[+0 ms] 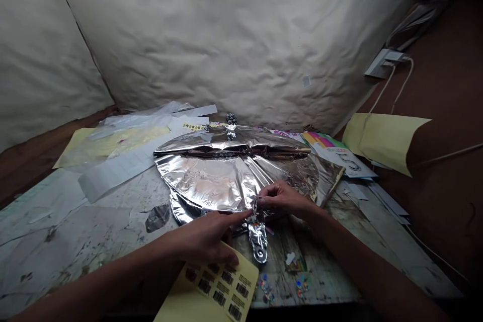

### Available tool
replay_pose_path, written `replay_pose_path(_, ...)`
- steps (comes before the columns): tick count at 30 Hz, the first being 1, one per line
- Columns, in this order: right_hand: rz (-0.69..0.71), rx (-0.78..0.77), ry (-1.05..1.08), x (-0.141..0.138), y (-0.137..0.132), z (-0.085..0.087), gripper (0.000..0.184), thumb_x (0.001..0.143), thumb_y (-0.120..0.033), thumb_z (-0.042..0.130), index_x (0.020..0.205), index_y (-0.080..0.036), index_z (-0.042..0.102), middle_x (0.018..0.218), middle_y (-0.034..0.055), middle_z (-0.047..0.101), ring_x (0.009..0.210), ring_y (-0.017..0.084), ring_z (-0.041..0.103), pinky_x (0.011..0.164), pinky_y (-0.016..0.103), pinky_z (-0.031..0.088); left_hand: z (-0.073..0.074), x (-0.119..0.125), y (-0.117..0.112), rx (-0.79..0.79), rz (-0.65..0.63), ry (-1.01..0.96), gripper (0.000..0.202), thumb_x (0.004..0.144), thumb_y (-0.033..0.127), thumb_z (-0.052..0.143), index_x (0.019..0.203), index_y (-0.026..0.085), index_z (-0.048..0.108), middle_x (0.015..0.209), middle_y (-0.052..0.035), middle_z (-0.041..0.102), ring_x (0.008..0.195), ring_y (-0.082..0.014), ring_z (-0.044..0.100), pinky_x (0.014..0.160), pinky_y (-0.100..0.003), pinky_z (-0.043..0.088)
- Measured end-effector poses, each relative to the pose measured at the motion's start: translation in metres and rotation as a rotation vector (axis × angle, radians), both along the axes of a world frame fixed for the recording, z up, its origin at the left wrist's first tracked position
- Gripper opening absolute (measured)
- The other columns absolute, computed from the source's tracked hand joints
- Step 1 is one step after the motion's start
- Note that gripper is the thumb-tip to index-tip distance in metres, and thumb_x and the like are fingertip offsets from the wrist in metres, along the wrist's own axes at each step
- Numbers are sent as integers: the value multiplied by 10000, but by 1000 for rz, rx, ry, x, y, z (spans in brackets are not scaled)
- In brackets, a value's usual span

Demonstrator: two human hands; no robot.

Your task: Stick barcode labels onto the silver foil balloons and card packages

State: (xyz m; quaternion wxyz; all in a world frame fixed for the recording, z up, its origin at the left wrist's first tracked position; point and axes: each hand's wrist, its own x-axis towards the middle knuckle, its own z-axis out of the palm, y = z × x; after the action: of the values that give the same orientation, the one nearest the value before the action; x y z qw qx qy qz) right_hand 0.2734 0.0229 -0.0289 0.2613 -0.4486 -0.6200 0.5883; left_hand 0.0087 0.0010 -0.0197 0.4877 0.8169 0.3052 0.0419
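**Item:** a silver foil balloon (211, 176), lying deflated on the work table and centred in front of the person, with its upper part folded over and a crumpled foil tab (231, 121) at the far end. Its narrow neck (257, 236) is directed toward the person and rests on the table.

**Handling:** the fingers of the right hand (281, 200) are brought together and appear clamped on the foil at the root of the neck (the view there is partly blocked, so the exact hold is uncertain). The fingers of the left hand (206, 236) are held apart, the index finger being extended toward the same spot. Its lower fingers are laid over the top edge of a yellow sheet of barcode labels (215, 287). Good control of the thin film is afforded by this close placing of both hands at the neck, with the broad foil left lying flat.

**Surroundings:** a stained work table (75, 241) is strewn with small coloured scraps (298, 282). White paper strips (116, 171) and a clear plastic sheet (139, 118) lie beyond the balloon, and a colourful printed booklet (332, 153) is placed just past its right side.
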Motion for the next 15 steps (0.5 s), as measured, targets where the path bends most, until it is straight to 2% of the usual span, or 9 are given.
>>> replay_pose_path(3, -59, -36, -52, -1, 2, 0, 382, 735, -492, 737, 676, -124, 657, 483, -60, 448, 418, 48, 322, 409, 206, 187, 3, 0, 1, 24, 9, 20, 939, 668, 283, 743, 1487, 351, 289, 759, 34, 619, 616, -146, 568, 539, -205, 391)
replay_pose_path(5, -81, -33, -56, -2, 6, -1, 396, 727, -497, 735, 630, -128, 629, 463, -61, 434, 405, 48, 313, 399, 210, 176, 7, -1, 2, 12, 0, 42, 925, 660, 281, 741, 1478, 352, 314, 740, 41, 617, 593, -140, 555, 522, -201, 381)
replay_pose_path(8, -127, -44, -5, -4, 15, 3, 431, 712, -502, 734, 549, -150, 545, 431, -75, 381, 384, 42, 278, 389, 210, 164, 10, -1, 3, -44, -50, 59, 841, 647, 276, 743, 1423, 356, 430, 724, 49, 639, 595, -144, 564, 501, -194, 370)
replay_pose_path(11, -122, 19, -114, -10, 32, 22, 403, 736, -512, 708, 596, -160, 570, 401, -96, 330, 340, 40, 254, 364, 199, 160, 11, -1, 4, -34, -54, 42, 806, 631, 264, 745, 1389, 349, 486, 737, 47, 651, 581, -138, 558, 480, -186, 355)
replay_pose_path(15, -15, 228, -390, -29, 80, 60, 324, 807, -462, 652, 698, -158, 634, 456, -51, 502, 346, 84, 433, 366, 195, 288, 8, 0, 4, -34, -62, 24, 798, 622, 248, 744, 1379, 330, 505, 705, 41, 659, 580, -148, 582, 481, -188, 358)
